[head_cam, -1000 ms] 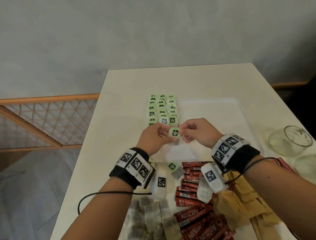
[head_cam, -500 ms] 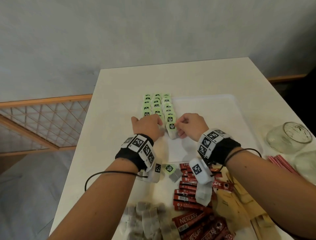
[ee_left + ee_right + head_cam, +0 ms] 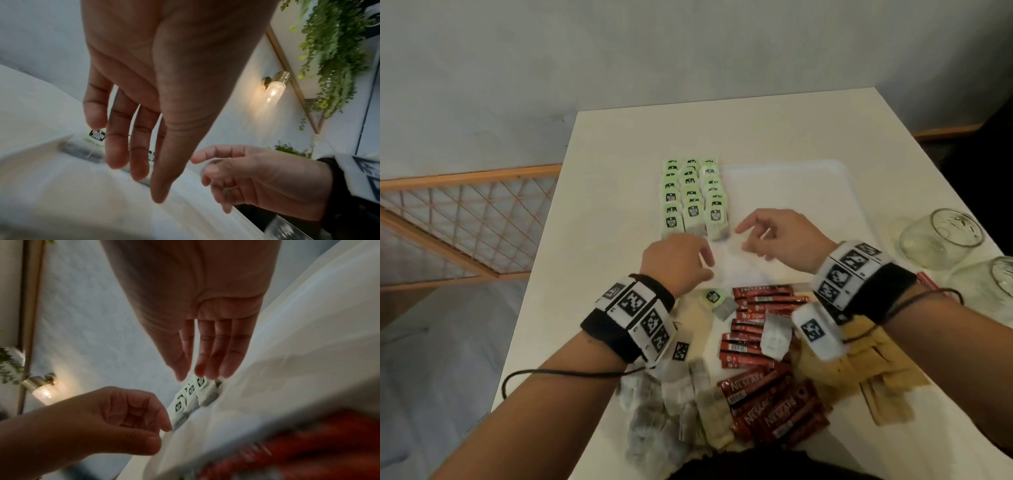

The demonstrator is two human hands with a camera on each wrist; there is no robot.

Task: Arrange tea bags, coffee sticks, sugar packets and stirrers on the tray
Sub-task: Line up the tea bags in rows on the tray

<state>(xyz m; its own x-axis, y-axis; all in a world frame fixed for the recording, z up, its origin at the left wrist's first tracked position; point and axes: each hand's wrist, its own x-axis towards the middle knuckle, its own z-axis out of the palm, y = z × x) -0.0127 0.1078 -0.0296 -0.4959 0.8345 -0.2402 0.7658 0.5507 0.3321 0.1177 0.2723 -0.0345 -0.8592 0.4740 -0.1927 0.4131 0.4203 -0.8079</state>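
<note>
Tea bags with green tags (image 3: 693, 195) lie in three columns along the left side of the white tray (image 3: 791, 185). The nearest bag of the right column (image 3: 717, 222) lies free. My left hand (image 3: 688, 260) hovers just in front of the columns, fingers relaxed and empty. My right hand (image 3: 760, 236) hovers to their right over the tray, also empty. In the left wrist view my left hand (image 3: 144, 146) shows straight fingers. The right wrist view shows my right hand (image 3: 205, 353) above the tea bags (image 3: 193, 391).
One loose tea bag (image 3: 717, 301) lies at the tray's near edge. Red coffee sticks (image 3: 756, 318), brown sugar packets (image 3: 859, 359) and a heap of tea bags (image 3: 664, 404) cover the table's near side. Two glass jars (image 3: 941, 236) stand at the right.
Both hands set the held tea bag down at the near end of the right column, let it go and drew back toward me with fingers spread.
</note>
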